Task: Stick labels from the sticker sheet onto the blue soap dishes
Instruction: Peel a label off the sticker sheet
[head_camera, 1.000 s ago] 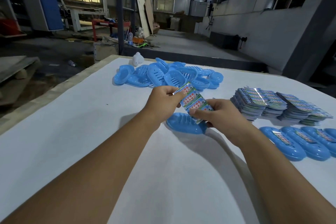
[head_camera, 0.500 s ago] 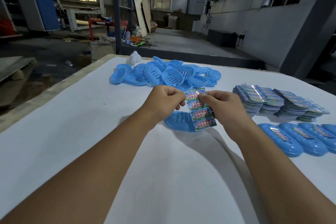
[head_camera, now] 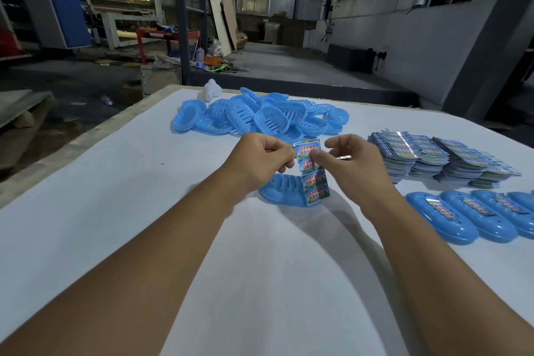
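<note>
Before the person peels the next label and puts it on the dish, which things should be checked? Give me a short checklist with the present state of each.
1. Sticker sheet held firmly: ok, left hand pinches its upper left edge.
2. Right hand on a label: ok, fingers pinch near the second label.
3. Label already lifted from the backing: cannot tell.
4. Target soap dish within reach: ok, on the table just under the sheet.
5. Dish has no label yet: cannot tell, sheet and hand cover part of it.
6. Spare sheets: ok, stacks of sticker sheets lie to the right.
</note>
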`<state>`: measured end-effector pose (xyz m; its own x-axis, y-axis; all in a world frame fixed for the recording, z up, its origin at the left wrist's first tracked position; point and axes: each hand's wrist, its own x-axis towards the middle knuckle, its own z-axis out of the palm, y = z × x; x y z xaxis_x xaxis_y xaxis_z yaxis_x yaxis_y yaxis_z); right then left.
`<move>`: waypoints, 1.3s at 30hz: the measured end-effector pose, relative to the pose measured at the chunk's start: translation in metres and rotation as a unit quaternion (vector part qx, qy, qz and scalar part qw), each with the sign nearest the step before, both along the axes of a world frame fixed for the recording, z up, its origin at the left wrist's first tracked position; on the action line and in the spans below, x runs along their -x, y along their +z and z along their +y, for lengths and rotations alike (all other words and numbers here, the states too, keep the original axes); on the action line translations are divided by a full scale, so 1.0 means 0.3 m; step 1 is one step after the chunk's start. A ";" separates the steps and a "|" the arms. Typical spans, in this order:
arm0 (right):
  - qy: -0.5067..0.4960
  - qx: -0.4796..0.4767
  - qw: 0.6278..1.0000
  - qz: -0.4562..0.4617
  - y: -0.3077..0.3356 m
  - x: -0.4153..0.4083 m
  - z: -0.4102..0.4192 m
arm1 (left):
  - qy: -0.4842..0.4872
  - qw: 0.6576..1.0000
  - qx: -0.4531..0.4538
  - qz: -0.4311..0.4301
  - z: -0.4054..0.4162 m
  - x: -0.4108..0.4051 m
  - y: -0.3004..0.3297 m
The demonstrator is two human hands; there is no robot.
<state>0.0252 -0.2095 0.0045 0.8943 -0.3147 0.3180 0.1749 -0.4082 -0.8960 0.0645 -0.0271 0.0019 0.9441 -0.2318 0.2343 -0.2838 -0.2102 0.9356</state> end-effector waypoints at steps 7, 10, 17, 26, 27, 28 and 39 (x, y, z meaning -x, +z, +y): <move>0.056 0.104 0.992 -0.038 -0.008 0.014 0.030 | -0.027 0.998 -0.036 -0.035 -0.010 0.002 -0.010; 0.069 0.112 0.990 -0.042 -0.009 0.015 0.028 | -0.026 0.998 -0.042 -0.050 -0.013 0.006 -0.011; 0.029 0.126 0.991 -0.025 -0.009 0.002 0.019 | 0.038 0.996 -0.064 -0.048 -0.017 0.015 -0.006; 0.018 0.022 0.999 0.035 0.002 -0.002 0.001 | 0.143 0.976 -0.166 -0.022 -0.002 0.001 0.018; 0.016 0.025 0.999 0.037 0.001 -0.002 0.000 | 0.149 0.968 -0.202 -0.029 0.001 0.002 0.018; 0.014 0.029 0.999 0.037 0.000 -0.002 -0.001 | 0.155 0.958 -0.236 -0.039 0.004 0.003 0.019; -0.029 0.166 0.986 0.018 -0.017 -0.010 -0.010 | 0.225 0.898 -0.363 -0.109 0.083 -0.049 0.008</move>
